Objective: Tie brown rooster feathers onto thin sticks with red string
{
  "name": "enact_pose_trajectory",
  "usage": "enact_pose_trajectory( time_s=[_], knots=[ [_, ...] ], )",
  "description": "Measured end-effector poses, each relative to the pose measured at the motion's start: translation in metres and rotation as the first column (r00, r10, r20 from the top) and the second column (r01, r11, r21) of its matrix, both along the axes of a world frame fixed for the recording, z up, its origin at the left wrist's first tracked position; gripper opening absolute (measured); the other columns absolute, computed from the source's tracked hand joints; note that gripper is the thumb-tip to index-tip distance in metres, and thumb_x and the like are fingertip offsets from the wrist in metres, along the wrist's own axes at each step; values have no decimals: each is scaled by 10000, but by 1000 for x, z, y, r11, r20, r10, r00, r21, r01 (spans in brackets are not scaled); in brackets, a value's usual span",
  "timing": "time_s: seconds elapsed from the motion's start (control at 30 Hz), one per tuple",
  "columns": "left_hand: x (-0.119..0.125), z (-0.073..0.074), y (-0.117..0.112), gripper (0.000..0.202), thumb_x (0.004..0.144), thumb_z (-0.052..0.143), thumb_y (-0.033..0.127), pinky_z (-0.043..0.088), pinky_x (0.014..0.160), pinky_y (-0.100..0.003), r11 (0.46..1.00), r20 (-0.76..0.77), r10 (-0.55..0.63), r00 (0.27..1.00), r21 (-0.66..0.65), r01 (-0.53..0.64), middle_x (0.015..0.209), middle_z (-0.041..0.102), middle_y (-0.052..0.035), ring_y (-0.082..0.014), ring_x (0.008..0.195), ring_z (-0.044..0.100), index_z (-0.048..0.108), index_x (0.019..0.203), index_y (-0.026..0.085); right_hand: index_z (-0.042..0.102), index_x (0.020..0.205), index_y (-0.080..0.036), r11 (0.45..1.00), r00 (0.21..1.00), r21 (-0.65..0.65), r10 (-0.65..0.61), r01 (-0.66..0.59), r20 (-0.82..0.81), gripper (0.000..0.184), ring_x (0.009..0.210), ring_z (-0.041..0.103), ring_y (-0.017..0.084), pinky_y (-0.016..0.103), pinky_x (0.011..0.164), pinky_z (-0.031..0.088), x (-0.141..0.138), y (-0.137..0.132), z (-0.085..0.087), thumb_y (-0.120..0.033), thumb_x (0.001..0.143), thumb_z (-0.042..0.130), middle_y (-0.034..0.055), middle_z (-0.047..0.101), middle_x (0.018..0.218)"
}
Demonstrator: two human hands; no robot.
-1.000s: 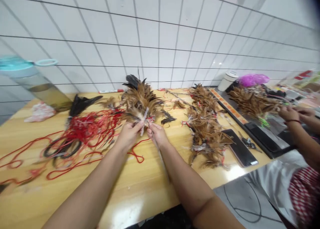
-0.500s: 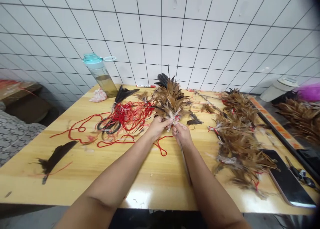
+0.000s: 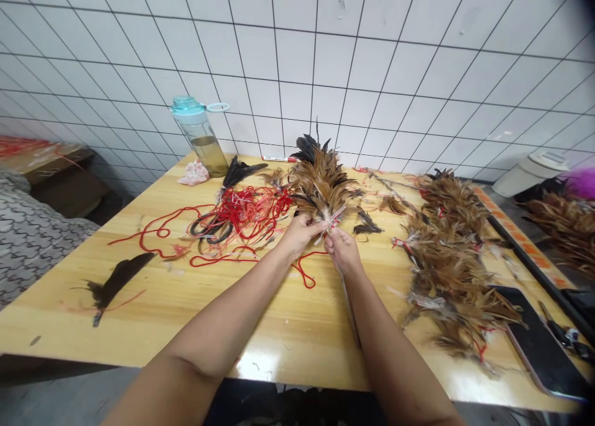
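At center frame, a bundle of brown feathers (image 3: pixel 320 187) stands upright, long axis pointing away from the person. The left hand (image 3: pixel 300 235) grips its base; the right hand (image 3: pixel 343 250) pinches narrowly on a thin stick (image 3: pixel 348 305) slanting toward the lower right.

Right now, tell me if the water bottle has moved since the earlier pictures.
No, the water bottle sits just as far from the crumpled pink bundle; only the view shifted.

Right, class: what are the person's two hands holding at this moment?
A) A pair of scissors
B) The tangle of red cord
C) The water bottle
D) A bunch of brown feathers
D: the left hand and the right hand both pinch the pale base of the brown feather bunch.
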State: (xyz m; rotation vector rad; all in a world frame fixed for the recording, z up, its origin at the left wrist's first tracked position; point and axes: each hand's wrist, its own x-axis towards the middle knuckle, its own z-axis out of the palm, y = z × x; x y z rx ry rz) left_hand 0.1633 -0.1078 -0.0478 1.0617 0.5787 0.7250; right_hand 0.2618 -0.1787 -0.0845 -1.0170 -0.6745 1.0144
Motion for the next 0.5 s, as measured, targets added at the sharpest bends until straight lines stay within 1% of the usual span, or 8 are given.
enact_pose_trajectory(
  time_s=[0.17,0.37,0.5],
  knots=[
    [0,-2,0,433,491,848,396,377,587,-229,999,-31,48,998,11,-48,599,575,22,-81,549,499,563,669,123,552,708,-189,1000,999,21,15,-16,38,390,431,286,57,224,427,194,0,0,-3,-544,679,712,-83,365,485],
    [2,-6,-2,399,523,823,388,394,600,-238,996,-31,77,997,46,-76,652,603,-3,-102,590,524,588,700,119,558,734,-188,998,996,41,44,-47,76,383,430,277,57,227,430,213,2,2,-8,-536,690,710,-89,359,490],
    [1,-8,-1,379,514,825,360,378,583,-236,992,-74,114,991,66,-109,620,582,5,-103,575,515,577,669,119,546,718,-188,997,993,47,55,-60,102,371,432,280,57,230,437,216,3,2,-10,-528,720,695,-87,360,486]
  ],
)
